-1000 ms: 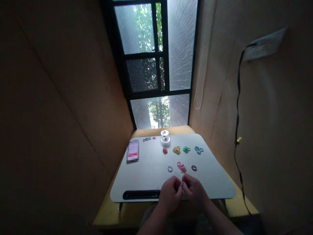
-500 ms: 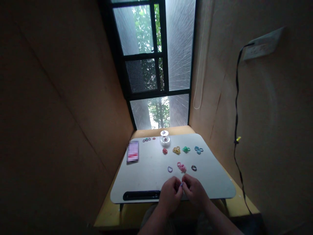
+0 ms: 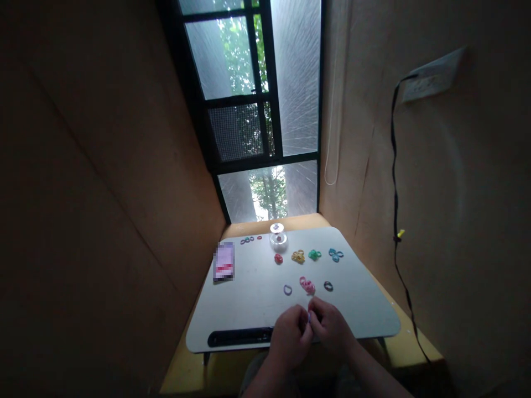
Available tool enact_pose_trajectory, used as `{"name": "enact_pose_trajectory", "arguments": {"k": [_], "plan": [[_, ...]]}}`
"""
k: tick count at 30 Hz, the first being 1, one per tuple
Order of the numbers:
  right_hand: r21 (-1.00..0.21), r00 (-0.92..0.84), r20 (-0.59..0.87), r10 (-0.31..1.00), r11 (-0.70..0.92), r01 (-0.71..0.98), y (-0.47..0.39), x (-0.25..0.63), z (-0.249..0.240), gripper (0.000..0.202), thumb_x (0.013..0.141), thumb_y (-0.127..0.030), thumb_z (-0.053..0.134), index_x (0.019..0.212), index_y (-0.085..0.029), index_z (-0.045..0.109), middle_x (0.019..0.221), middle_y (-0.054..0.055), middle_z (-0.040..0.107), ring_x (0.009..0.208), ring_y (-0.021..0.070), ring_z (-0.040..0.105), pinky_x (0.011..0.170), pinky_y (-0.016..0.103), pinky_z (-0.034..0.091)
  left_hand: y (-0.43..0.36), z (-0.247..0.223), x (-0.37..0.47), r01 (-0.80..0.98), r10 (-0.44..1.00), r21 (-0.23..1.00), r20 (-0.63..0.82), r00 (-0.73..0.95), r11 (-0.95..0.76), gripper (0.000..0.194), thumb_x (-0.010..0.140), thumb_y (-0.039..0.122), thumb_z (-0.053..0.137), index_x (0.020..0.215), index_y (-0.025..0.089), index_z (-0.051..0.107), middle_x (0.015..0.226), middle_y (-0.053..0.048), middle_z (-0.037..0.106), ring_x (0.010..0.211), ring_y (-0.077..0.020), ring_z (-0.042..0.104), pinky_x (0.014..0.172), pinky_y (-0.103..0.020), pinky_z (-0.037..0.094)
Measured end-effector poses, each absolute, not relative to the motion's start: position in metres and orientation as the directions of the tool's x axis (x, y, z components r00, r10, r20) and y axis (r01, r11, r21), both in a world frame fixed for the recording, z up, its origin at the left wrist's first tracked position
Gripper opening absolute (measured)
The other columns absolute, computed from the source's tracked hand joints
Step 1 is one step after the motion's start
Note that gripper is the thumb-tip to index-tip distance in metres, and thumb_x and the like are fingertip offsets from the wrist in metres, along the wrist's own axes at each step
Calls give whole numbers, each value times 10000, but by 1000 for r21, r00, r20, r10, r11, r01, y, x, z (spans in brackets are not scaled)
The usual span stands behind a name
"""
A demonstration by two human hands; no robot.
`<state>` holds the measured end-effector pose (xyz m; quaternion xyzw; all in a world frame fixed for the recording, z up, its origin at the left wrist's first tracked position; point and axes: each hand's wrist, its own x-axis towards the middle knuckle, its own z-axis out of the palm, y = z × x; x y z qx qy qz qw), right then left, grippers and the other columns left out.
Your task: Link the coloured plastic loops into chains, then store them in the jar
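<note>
Loop band [image 3: 287,294], lavender, lies just beyond the left hand [image 3: 290,336]; pink loop bands [image 3: 307,286] are heaped straight ahead of the grip, where a small purplish item [image 3: 309,317], mostly hidden, is pinched between both hands' fingertips; a dark loop band [image 3: 328,290] sits beyond the right hand [image 3: 331,326].

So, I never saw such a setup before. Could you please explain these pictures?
No machine here, only a person's bare left hand and right hand. One camera, worn on the head, looks forward and down. On the white table lie coloured loops, some single, some piled; nearest the hands, a pink pile sits between a purple loop and a dark loop. A clear container stands behind a red pile; a pixelated item lies at the left. Both hands pinch a small pale thing, mostly hidden.
</note>
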<state>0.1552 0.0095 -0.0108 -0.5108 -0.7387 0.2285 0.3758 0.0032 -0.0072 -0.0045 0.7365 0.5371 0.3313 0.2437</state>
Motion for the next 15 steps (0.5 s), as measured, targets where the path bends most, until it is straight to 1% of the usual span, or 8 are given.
{"name": "enact_pose_trajectory", "arguments": {"k": [6, 15], "plan": [[-703, -207, 332, 920, 388, 596, 10, 155, -11, 114, 835, -201, 443, 726, -215, 474, 658, -21, 546, 630, 149, 530, 609, 258, 359, -8, -6, 3, 655, 949, 687, 225, 220, -314, 132, 858, 238, 519, 737, 196, 483, 692, 22, 518, 631, -125, 436, 591, -269, 265], [-691, -220, 313, 924, 381, 614, 11, 154, -9, 122, 843, -210, 440, 726, -217, 472, 665, -18, 544, 636, 150, 531, 612, 262, 362, -6, -3, 2, 652, 952, 694, 196, 236, -305, 137, 858, 256, 528, 738, 198, 496, 698, 10, 535, 630, -133, 439, 586, -281, 253]]}}
